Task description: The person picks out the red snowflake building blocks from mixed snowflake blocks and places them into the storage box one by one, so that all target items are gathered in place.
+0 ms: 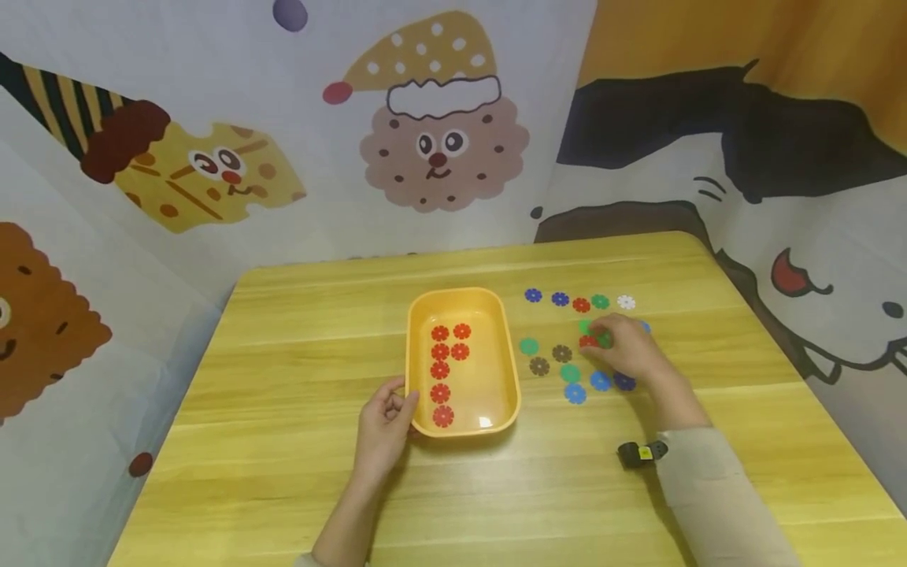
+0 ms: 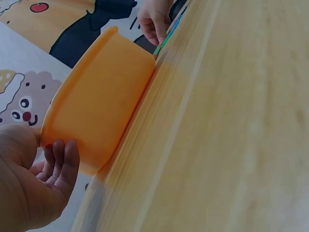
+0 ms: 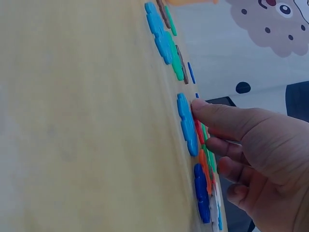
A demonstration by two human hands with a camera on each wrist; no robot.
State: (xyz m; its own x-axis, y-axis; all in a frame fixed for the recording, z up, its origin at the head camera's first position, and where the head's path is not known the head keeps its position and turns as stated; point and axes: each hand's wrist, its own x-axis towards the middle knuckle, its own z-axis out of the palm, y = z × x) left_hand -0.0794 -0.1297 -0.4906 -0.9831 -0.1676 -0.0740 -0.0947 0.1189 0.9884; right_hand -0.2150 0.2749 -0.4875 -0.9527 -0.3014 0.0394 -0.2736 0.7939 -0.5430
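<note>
In the head view my left hand holds the near left corner of a yellow plastic tray. Its thumb lies at the rim and its fingers bend against the outer wall, as the left wrist view shows. Several red notched discs lie inside. To the right, my right hand reaches down among loose discs, thumb and fingertips right at a red notched disc. A green disc shows beside the fingers. Whether the red disc is pinched I cannot tell. The hand partly hides the discs beneath it.
Around my right hand lie blue discs, brown discs, green discs and a white disc. A black strap device is at my right cuff. The wooden table backs onto a cartoon-printed cloth.
</note>
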